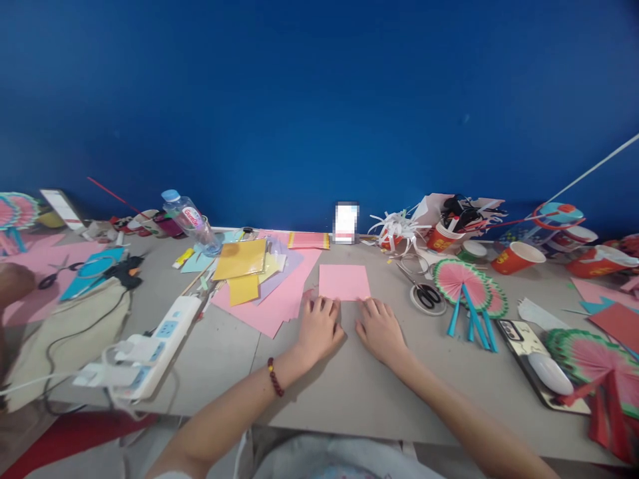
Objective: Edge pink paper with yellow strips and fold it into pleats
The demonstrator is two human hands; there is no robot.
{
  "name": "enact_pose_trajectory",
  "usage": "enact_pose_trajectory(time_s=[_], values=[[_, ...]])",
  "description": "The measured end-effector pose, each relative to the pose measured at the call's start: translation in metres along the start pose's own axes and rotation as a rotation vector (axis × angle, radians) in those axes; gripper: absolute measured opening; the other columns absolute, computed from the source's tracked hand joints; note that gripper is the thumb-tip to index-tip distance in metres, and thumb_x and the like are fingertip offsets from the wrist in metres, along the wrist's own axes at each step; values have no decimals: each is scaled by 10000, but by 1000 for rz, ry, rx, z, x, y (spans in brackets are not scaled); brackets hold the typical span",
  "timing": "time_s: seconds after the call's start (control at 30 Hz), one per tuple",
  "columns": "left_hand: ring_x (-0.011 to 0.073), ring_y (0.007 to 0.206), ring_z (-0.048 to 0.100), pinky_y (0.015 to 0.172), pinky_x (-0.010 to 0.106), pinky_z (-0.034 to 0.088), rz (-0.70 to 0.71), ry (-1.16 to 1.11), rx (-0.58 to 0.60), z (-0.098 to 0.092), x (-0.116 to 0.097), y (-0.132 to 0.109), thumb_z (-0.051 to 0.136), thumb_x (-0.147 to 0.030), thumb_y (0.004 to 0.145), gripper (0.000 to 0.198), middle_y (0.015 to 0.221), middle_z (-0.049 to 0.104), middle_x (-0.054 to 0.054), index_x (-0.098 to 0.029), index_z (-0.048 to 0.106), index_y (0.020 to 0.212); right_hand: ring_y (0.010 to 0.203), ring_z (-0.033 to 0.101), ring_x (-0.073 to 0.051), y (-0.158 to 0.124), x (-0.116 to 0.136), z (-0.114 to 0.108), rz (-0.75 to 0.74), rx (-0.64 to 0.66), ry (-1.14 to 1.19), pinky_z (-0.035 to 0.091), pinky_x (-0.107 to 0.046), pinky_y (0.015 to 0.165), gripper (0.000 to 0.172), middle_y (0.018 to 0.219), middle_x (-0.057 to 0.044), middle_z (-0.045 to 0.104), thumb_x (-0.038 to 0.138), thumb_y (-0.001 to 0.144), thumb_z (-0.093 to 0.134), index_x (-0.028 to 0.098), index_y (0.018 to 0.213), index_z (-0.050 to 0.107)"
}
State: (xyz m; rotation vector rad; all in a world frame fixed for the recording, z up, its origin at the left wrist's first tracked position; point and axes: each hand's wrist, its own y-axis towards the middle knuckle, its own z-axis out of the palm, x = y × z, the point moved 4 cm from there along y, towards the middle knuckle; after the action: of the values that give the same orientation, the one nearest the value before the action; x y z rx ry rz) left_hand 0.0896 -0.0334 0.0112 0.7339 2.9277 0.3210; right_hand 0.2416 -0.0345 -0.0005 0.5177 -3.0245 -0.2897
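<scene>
A pink square of paper lies flat on the grey table in front of me. My left hand rests palm down at its near left corner, fingertips touching the edge and thumb apart. At the near right corner, my right hand lies the same way, its fingers stretched out on the paper's edge and the table. Both hands look open, with nothing gripped. Left of the square, a stack of pink, yellow and purple sheets is close to my left fingers.
Scissors lie by a tape roll, near paper fans. A power strip and water bottle are left. Paper cups, a phone and mouse sit right. Another person's hand shows far left.
</scene>
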Motion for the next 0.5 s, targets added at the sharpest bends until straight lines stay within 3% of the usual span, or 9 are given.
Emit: enact_pose_trajectory(time_s=[0.13, 0.27, 0.5], values=[[250, 1009, 478, 972, 465, 306, 46, -28, -24, 0, 9, 6, 500, -206, 851, 375, 1025, 557, 80, -200, 521, 1226, 966, 555, -228, 6, -30, 9, -10, -33, 249, 450, -373, 861, 323, 1071, -119, 611, 193, 895, 425, 147, 1157, 607], [238, 1007, 480, 901, 414, 352, 74, -84, -22, -1, 20, 14, 458, -176, 894, 261, 1016, 547, 73, -225, 579, 1120, 989, 582, -204, 16, -56, 12, -41, -122, 504, 462, -357, 878, 262, 1055, -104, 628, 183, 888, 444, 173, 1023, 668], [208, 986, 506, 827, 337, 394, 108, -209, 48, 0, 22, 29, 573, -232, 871, 150, 995, 564, 42, -212, 605, 1016, 866, 613, -184, 31, -66, 9, -106, -100, 504, 463, -312, 782, 211, 914, -81, 690, 212, 885, 514, 177, 973, 703]])
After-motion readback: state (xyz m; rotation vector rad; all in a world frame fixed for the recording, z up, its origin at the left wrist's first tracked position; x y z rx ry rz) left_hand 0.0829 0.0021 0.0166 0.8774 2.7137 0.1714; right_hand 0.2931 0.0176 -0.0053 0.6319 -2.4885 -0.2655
